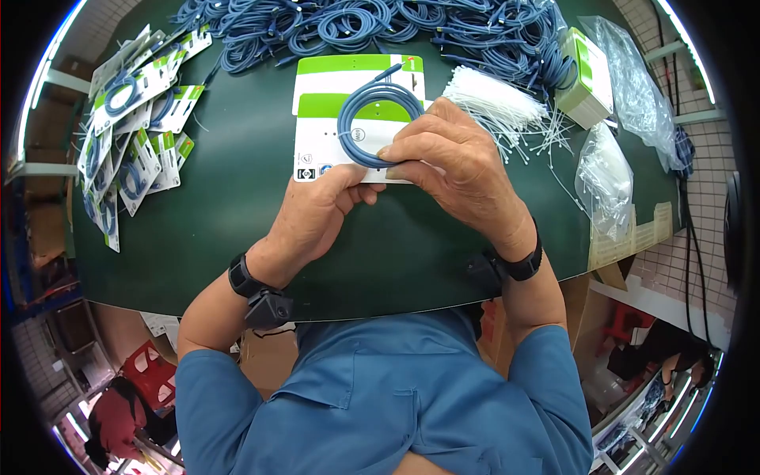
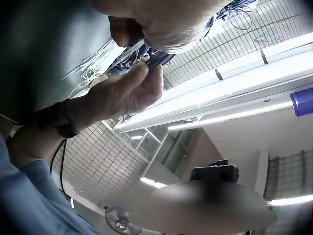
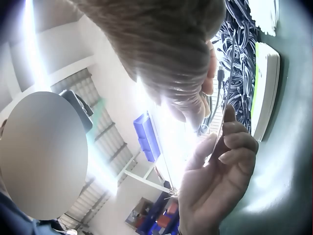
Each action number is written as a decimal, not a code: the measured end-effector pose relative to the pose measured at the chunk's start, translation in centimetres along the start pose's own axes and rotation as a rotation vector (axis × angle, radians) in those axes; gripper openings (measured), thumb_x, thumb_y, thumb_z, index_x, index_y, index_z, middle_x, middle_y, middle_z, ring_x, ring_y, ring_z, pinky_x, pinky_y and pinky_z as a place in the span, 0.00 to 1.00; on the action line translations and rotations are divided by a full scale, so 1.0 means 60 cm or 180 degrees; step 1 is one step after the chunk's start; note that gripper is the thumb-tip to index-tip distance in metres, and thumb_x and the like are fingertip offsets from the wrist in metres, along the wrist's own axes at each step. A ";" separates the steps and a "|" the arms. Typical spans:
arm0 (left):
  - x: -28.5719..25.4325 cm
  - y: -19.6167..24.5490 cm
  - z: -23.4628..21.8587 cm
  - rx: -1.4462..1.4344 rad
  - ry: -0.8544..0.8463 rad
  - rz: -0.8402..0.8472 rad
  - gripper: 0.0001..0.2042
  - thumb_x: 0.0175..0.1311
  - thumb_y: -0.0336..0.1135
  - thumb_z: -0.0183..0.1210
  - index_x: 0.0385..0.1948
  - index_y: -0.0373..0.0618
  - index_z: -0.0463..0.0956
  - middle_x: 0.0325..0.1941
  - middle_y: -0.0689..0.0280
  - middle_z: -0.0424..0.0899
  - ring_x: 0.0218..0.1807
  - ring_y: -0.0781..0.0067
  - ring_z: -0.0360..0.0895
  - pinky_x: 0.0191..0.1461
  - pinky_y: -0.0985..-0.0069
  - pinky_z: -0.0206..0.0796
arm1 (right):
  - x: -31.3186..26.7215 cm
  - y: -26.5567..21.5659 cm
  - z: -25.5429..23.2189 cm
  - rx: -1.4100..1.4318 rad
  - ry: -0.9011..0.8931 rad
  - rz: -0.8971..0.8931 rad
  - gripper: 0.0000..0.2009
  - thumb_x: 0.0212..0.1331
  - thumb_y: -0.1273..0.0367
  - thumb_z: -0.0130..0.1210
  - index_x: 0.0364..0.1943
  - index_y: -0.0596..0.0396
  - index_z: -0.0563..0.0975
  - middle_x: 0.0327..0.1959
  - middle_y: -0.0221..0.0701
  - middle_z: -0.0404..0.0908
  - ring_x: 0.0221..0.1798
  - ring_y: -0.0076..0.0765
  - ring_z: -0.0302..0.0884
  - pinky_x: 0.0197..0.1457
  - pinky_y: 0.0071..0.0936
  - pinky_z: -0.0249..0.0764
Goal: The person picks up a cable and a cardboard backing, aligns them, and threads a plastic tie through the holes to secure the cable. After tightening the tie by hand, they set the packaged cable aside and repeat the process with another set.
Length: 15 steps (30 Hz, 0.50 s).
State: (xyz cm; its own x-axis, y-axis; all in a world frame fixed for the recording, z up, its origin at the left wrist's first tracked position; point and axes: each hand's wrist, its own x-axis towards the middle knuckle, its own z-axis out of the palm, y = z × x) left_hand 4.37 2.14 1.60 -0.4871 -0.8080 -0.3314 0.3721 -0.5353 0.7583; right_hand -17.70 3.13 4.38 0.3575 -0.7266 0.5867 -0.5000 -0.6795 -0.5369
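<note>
My left hand (image 1: 311,212) grips the lower edge of a white and green packaging card (image 1: 311,138), its thumb over the printed front. A coiled blue cable (image 1: 347,119) lies against that card, one connector sticking out at the top. My right hand (image 1: 465,162) pinches the coil at its lower right with thumb and fingers. Behind the held card, another green and white card (image 1: 317,67) shows its upper part. In the right wrist view the left hand (image 3: 220,171) holds the card edge-on, with the coil mostly hidden behind the right hand.
Many coiled cables (image 1: 348,28) are heaped along the table's far side. White cable ties (image 1: 495,103) lie at the right, by a stack of cards (image 1: 584,79) and a plastic bag of ties (image 1: 604,182). Cards with cables attached (image 1: 134,170) are piled at the left of the green table (image 1: 237,134).
</note>
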 end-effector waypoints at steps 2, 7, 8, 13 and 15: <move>0.008 0.002 0.012 0.0070 -0.0182 0.0165 0.15 0.71 0.26 0.56 0.58 0.35 0.75 0.47 0.59 0.85 0.42 0.70 0.82 0.45 0.73 0.76 | -0.001 0.003 -0.004 -0.0160 -0.0038 0.0013 0.13 0.47 0.78 0.73 0.39 0.54 0.86 0.36 0.31 0.86 0.40 0.37 0.80 0.41 0.31 0.75; 0.028 -0.002 0.020 0.0318 -0.0388 0.0303 0.15 0.70 0.28 0.58 0.56 0.35 0.75 0.47 0.60 0.85 0.42 0.72 0.82 0.44 0.75 0.75 | -0.011 0.022 -0.001 -0.0187 0.0143 0.0141 0.13 0.47 0.77 0.74 0.39 0.53 0.87 0.37 0.30 0.86 0.39 0.36 0.78 0.41 0.31 0.74; 0.033 -0.003 0.016 0.0408 -0.0406 0.0309 0.15 0.70 0.28 0.58 0.56 0.35 0.75 0.47 0.60 0.85 0.42 0.72 0.82 0.44 0.76 0.74 | -0.013 0.025 0.001 -0.0089 0.0228 0.0173 0.13 0.47 0.77 0.74 0.39 0.53 0.87 0.37 0.30 0.85 0.39 0.36 0.78 0.41 0.30 0.74; 0.050 -0.002 0.014 0.0596 -0.0529 0.0412 0.14 0.70 0.30 0.59 0.55 0.37 0.75 0.46 0.61 0.85 0.41 0.74 0.82 0.41 0.79 0.72 | -0.019 0.034 0.006 0.0206 0.0378 0.0272 0.13 0.48 0.77 0.75 0.40 0.52 0.88 0.37 0.29 0.85 0.40 0.34 0.79 0.40 0.28 0.75; 0.054 -0.001 0.019 0.0590 -0.0560 0.0450 0.14 0.70 0.31 0.59 0.55 0.37 0.76 0.46 0.61 0.85 0.40 0.75 0.81 0.40 0.80 0.72 | -0.022 0.041 0.012 0.0246 0.0394 0.0332 0.13 0.48 0.77 0.75 0.40 0.52 0.88 0.37 0.29 0.85 0.40 0.33 0.80 0.40 0.27 0.76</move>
State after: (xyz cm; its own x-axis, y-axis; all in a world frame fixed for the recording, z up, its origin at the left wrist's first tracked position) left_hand 1.89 -0.16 1.12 -0.5763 -0.8076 -0.1251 0.3032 -0.3535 0.8849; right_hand -18.85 2.38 1.85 0.2046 -0.7788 0.5930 -0.4655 -0.6104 -0.6410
